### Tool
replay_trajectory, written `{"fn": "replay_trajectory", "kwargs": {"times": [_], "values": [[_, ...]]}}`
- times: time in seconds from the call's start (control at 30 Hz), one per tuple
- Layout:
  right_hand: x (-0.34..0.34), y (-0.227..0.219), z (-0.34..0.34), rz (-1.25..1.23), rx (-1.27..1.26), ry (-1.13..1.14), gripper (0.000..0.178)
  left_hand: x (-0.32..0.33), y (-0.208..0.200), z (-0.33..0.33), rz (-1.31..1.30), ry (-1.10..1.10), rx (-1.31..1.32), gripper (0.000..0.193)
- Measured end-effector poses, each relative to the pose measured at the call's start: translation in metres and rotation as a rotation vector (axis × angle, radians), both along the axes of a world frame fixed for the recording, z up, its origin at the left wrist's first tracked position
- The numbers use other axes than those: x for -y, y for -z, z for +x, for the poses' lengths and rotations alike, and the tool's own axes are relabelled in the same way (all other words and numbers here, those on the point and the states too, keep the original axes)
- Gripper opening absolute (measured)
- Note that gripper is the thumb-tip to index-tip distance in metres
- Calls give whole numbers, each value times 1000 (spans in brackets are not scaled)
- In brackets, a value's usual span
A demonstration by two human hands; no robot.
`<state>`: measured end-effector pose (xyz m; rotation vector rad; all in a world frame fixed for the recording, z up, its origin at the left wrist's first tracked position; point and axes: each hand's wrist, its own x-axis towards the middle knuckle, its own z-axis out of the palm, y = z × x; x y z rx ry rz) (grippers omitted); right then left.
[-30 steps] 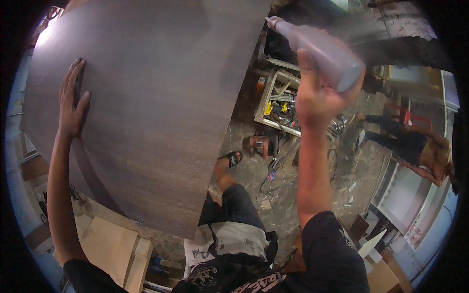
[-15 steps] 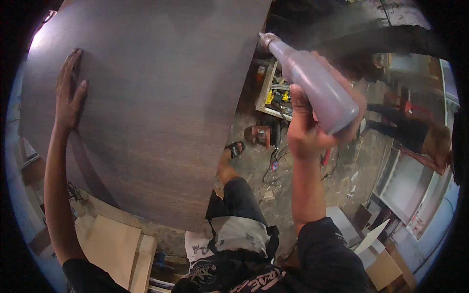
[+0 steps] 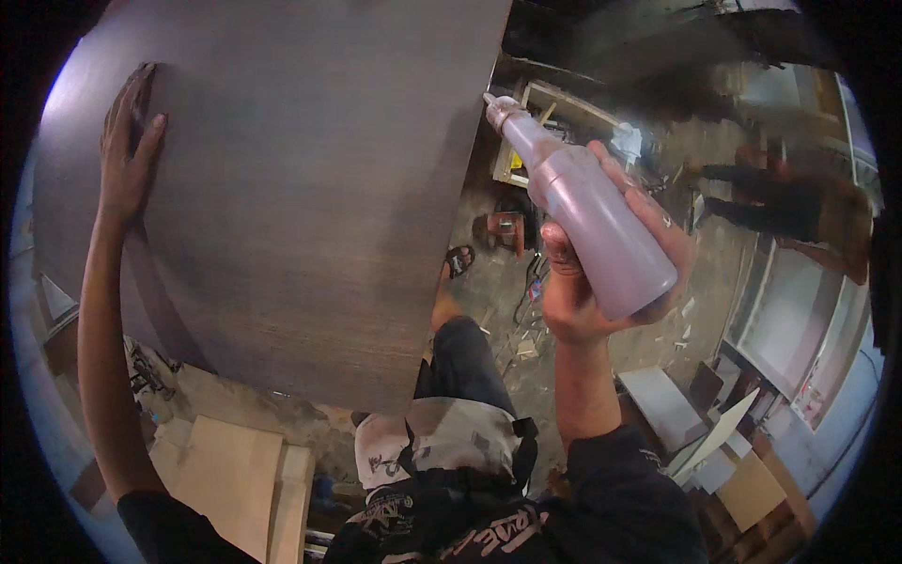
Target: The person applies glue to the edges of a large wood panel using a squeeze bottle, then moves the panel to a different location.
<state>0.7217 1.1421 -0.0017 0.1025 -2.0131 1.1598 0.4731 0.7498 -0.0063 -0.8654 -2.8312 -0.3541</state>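
Note:
A large dark wood-grain board point(image 3: 301, 197) fills the left and middle of the head view. My left hand point(image 3: 130, 150) lies on its left part, fingers stretched and thumb apart. In my right hand point(image 3: 575, 291) is a translucent, pinkish squeeze bottle point(image 3: 611, 226), fingers wrapped round its body. The bottle tilts so that its narrow nozzle points up and left, with the tip at the board's right edge. Whether the tip touches that edge, I cannot tell.
Past the bottle stands an open wooden box point(image 3: 564, 103) with tools in it. A reddish power tool point(image 3: 505, 230) and cables lie on the floor. Light panels point(image 3: 235, 470) lean at the lower left, and offcuts point(image 3: 662, 404) at the lower right. Another person point(image 3: 799, 207) is at the right.
In the picture, the bottle and my right hand sit lower, with the nozzle now at the board's edge. The view has shifted slightly; my left hand stays on the board.

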Motion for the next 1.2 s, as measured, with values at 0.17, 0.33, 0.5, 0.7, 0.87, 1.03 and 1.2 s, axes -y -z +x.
{"fn": "replay_trajectory", "kwargs": {"times": [0.17, 0.33, 0.5, 0.7, 0.87, 1.03, 1.2], "values": [[16, 0, 26, 23, 57, -3, 61, 2, 10, -4, 72, 22, -33, 55], [17, 5, 56, 15, 71, -42, 62, -4, 19, -7, 54, -7, -67, 55], [32, 11, 86, -42, 110, -8, 60, -14, 34, -11, 52, 23, -93, 57], [35, 7, 119, 187, 341, 7, 59, -19, 46, -17, 59, 40, -73, 55], [47, 34, 151, -45, 253, -18, 62, -30, 54, -17, 85, 43, -47, 55], [52, 36, 175, -36, 304, -23, 66, -52, 40, 0, 54, 150, 47, 76], [56, 40, 202, -114, 310, 0, 68, -69, 37, 15, 41, 135, -67, 75]]}}
